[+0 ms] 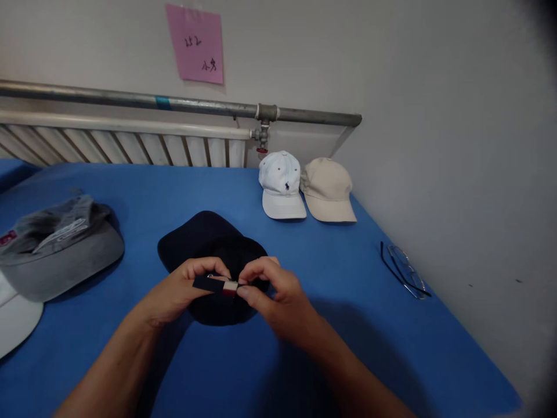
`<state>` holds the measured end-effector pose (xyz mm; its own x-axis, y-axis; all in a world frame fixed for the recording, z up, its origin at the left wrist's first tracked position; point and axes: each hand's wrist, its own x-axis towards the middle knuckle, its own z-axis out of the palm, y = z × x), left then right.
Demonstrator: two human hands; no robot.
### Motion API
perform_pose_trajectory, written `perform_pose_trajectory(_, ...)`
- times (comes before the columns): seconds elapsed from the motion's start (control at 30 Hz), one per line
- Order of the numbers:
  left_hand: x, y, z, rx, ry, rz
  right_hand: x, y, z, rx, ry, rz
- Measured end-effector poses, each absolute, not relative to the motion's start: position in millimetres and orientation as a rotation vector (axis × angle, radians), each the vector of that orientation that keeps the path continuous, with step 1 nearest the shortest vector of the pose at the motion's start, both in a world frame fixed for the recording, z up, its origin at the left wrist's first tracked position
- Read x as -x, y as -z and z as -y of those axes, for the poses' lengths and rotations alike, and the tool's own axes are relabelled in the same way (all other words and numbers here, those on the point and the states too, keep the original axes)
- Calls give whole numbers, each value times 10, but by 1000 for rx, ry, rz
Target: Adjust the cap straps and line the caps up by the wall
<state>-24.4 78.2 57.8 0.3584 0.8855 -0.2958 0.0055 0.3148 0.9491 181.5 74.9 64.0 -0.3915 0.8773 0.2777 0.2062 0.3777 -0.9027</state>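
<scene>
A dark navy cap (202,232) lies upside down on the blue surface, its brim pointing to the upper left. Its back strap (208,284), with a small metal buckle and a red and white label (230,288), is raised between both hands. My left hand (183,287) pinches the strap from the left, near the buckle. From the right, my right hand (274,290) holds the strap beside the label between thumb and fingers. The fingertips of both hands nearly meet.
A white cap (282,183) and a beige cap (329,188) sit at the back right. Glasses (405,271) lie by the right edge of the blue surface (313,261). A grey cap (65,249) overlaps another white cap (17,319) at left. A radiator (143,145) stands behind.
</scene>
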Motion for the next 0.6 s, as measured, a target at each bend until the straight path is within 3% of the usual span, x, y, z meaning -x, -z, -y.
perform_pose_trajectory(0.6, 357, -564, -794, -951, -879, -1042, -1939, -646, -855, 948, -887, 1861)
